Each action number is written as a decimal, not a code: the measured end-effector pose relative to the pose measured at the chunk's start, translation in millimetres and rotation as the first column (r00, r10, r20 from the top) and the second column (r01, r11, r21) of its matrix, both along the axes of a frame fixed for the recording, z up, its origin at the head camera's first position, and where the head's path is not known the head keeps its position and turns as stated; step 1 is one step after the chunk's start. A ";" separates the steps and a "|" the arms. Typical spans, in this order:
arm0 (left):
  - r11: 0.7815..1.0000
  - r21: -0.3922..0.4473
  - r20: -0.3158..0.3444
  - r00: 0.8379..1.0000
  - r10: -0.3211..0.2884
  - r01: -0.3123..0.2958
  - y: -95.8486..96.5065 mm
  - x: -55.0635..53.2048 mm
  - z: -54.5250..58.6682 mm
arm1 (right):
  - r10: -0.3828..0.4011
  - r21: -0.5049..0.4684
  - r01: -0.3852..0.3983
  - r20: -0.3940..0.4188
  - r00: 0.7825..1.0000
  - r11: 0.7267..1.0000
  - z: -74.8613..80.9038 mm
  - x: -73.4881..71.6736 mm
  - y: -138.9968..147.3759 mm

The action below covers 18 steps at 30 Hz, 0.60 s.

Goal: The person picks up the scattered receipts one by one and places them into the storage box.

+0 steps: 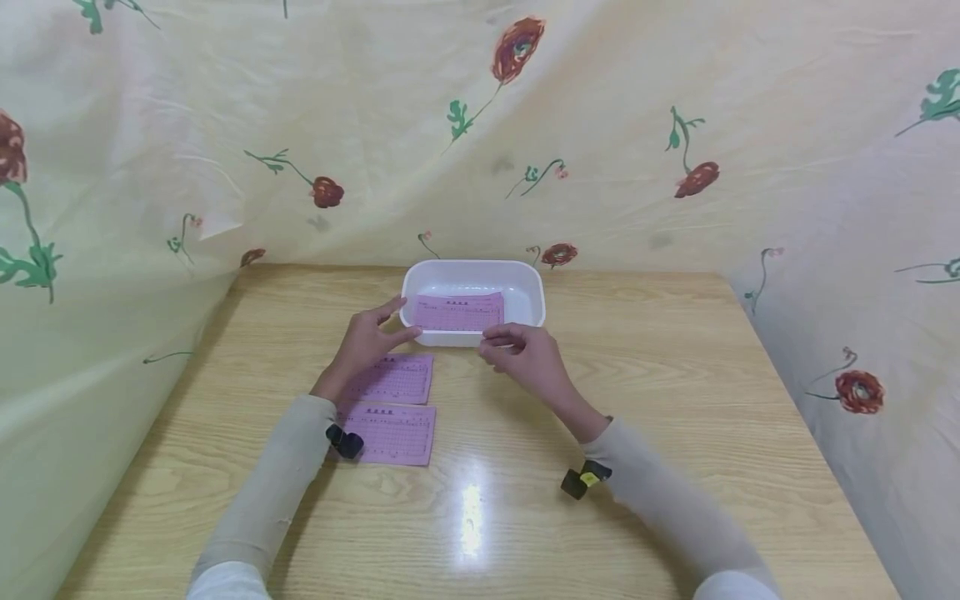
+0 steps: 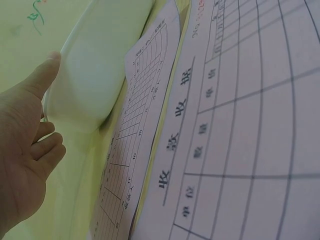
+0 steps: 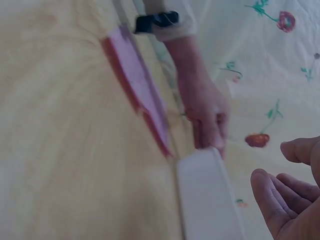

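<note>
A white plastic tub (image 1: 527, 302) stands near the back of the table, with purple printed receipt slips (image 1: 459, 313) lying inside on its left. My left hand (image 1: 366, 340) holds the tub's left end, thumb at the front rim and fingers farther back. My right hand (image 1: 531, 357) hovers by the front rim, right of the middle; in the right wrist view its thumb and fingers stand apart, with nothing between them. Two piles of purple receipts, a back one (image 1: 397, 382) and a front one (image 1: 393, 435), lie under and beside my left wrist, partly covered by it.
The wooden table (image 1: 637, 383) carries the tub and the receipts. A cream cloth with printed flowers (image 1: 600, 108) hangs behind the table and along both sides. Small black devices are strapped to both wrists, one on the left (image 1: 345, 442) and one on the right (image 1: 587, 479).
</note>
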State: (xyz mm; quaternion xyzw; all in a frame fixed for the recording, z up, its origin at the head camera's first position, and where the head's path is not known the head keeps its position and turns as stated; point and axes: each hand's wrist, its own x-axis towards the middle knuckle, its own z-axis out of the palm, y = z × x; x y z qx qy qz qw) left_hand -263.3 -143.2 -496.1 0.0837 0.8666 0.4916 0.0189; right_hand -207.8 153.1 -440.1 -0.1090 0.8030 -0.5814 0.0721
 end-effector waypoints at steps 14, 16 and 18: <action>1.000 -0.007 0.003 1.000 0.007 -0.007 0.6 -0.2 -1.3 | 0.059 -0.008 -0.059 0.136 0.989 0.998 -37.7 26.6 -24.1; 1.000 -0.007 0.004 1.000 0.006 -0.006 0.6 -0.1 -1.5 | 0.074 -0.006 -0.074 0.143 0.987 0.997 -41.6 31.0 -28.2; 1.000 -0.005 0.000 1.000 0.005 -0.005 0.5 0.3 -1.5 | 0.090 -0.001 -0.091 0.148 0.985 0.996 -45.4 34.8 -32.1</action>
